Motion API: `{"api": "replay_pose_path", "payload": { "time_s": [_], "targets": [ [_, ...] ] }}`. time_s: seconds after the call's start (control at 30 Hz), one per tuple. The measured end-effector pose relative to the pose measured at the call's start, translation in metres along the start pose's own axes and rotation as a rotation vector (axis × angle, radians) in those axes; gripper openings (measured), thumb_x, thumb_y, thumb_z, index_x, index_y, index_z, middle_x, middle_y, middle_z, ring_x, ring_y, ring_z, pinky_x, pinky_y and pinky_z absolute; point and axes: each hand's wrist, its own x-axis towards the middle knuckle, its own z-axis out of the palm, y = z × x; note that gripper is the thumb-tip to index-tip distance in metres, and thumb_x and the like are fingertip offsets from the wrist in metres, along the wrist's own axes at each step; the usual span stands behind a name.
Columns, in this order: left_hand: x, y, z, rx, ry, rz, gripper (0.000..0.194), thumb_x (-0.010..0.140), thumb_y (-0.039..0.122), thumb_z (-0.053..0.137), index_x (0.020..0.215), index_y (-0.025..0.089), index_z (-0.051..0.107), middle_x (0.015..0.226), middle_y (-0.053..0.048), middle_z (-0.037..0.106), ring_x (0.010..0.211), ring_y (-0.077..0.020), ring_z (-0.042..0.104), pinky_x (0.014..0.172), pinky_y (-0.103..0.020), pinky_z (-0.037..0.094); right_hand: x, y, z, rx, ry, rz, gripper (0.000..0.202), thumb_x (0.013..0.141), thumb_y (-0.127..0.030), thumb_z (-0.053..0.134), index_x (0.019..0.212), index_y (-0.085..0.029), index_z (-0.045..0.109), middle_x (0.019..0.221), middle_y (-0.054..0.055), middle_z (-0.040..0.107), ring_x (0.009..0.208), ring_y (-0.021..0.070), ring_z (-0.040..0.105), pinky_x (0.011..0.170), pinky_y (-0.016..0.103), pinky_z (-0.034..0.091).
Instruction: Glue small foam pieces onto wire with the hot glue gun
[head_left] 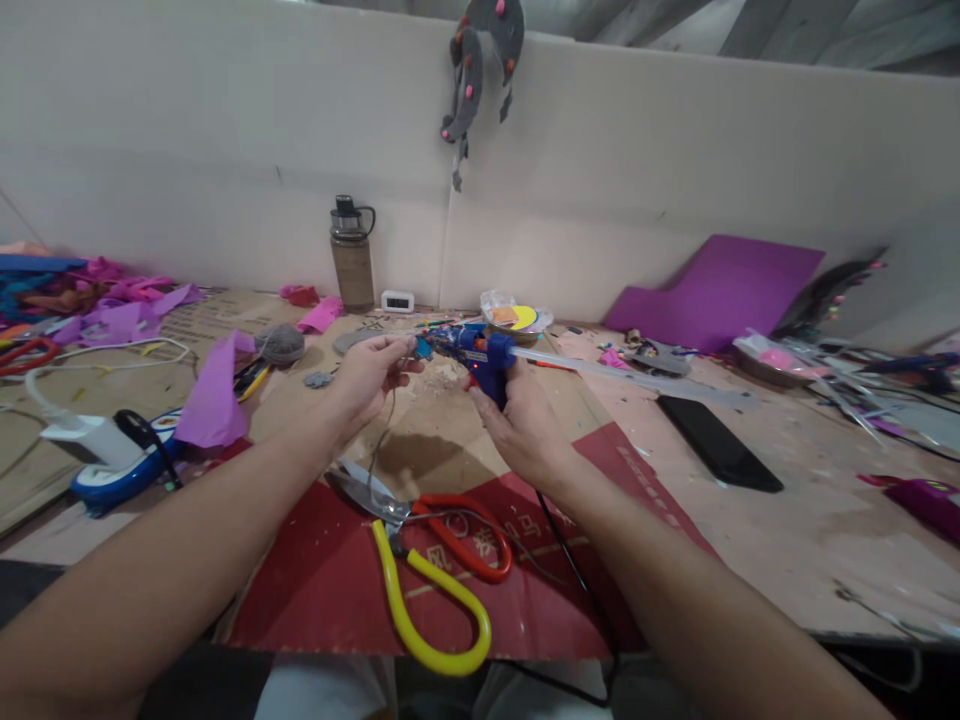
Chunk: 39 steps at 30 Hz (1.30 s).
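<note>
A blue glue gun [487, 358] is gripped in my right hand [525, 420], with a long clear glue stick [592, 368] running out of its back to the right. Its nozzle points left, toward my left hand [375, 375]. The fingers of my left hand pinch a small blue piece [424, 347] right at the nozzle, and a thin grey cord hangs below them. Under my hands, scissors with red handles [499, 570] and a tool with yellow handles [480, 625] lie on the red and brown cardboard.
A bottle [352, 262] and a small white clock [397, 301] stand by the wall. Grey yarn [280, 344], purple felt [217, 395] and a blue-and-white power strip [127, 480] lie left. A black phone [718, 442] and purple sheet [712, 290] are right.
</note>
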Motion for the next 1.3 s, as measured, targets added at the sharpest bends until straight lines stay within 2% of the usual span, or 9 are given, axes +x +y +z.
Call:
{"api": "replay_pose_path", "payload": {
  "time_s": [0.43, 0.63, 0.83, 1.3],
  "targets": [
    [-0.0011, 0.0019, 0.0021, 0.003, 0.032, -0.011, 0.024, 0.062, 0.030, 0.078, 0.074, 0.015, 0.064, 0.071, -0.002, 0.066, 0.058, -0.0094, 0.061, 0.047, -0.018, 0.037, -0.0010, -0.0005, 0.0009, -0.043, 0.020, 0.001, 0.026, 0.087, -0.028, 0.048, 0.111, -0.019, 0.048, 0.102, 0.013, 0.063, 0.092, 0.0268, 0.060, 0.090, 0.047, 0.047],
    [-0.0019, 0.0005, 0.0024, 0.019, 0.013, -0.015, 0.022, 0.063, 0.030, 0.078, 0.073, 0.015, 0.065, 0.072, -0.002, 0.066, 0.057, -0.0089, 0.060, 0.046, -0.018, 0.036, -0.0011, 0.0002, 0.0013, -0.047, 0.032, -0.010, 0.029, 0.087, -0.027, 0.049, 0.115, -0.019, 0.048, 0.104, 0.013, 0.062, 0.100, 0.0280, 0.059, 0.093, 0.047, 0.046],
    [0.0001, 0.0000, 0.0007, 0.014, 0.012, -0.020, 0.021, 0.064, 0.030, 0.078, 0.074, 0.016, 0.065, 0.072, -0.002, 0.067, 0.058, -0.0090, 0.060, 0.047, -0.019, 0.037, -0.0015, -0.0006, 0.0011, -0.061, 0.013, 0.017, 0.029, 0.087, -0.027, 0.047, 0.114, -0.017, 0.049, 0.103, 0.015, 0.063, 0.091, 0.0274, 0.061, 0.087, 0.048, 0.049],
    [-0.0015, 0.0007, 0.0026, 0.049, 0.018, -0.008, 0.023, 0.063, 0.031, 0.078, 0.072, 0.016, 0.064, 0.072, -0.003, 0.066, 0.058, -0.0099, 0.060, 0.047, -0.019, 0.036, -0.0017, -0.0014, 0.0007, -0.051, 0.016, 0.018, 0.026, 0.087, -0.028, 0.048, 0.112, -0.020, 0.049, 0.098, 0.012, 0.062, 0.091, 0.0269, 0.061, 0.088, 0.047, 0.049]
  ]
}}
